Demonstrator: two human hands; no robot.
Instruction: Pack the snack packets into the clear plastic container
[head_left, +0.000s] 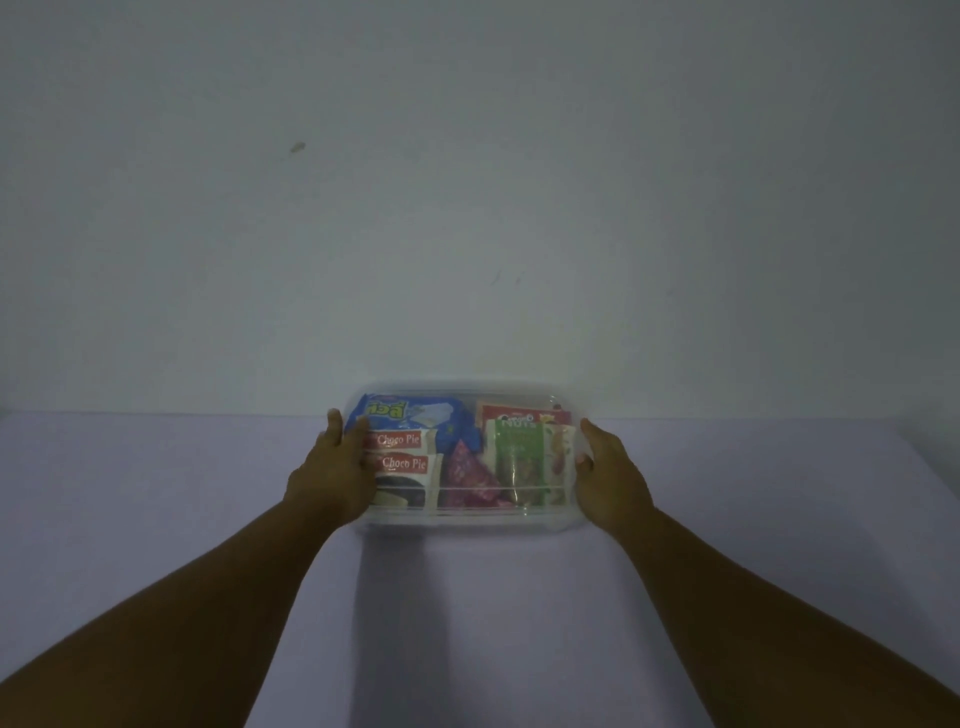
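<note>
A clear plastic container (462, 519) sits on the table in front of me with a clear lid over it. Inside lie a blue biscuit packet (410, 413), two Choco Pie packets (402, 452), a purple packet (470, 475), a green nuts packet (522, 457) and a red packet (524, 413) behind it. My left hand (332, 473) grips the container's left end, thumb over the top. My right hand (610, 473) grips the right end the same way.
The container stands on a pale lilac table (156, 493) that ends against a plain light wall (467, 208). The container casts a shadow toward me on the tabletop.
</note>
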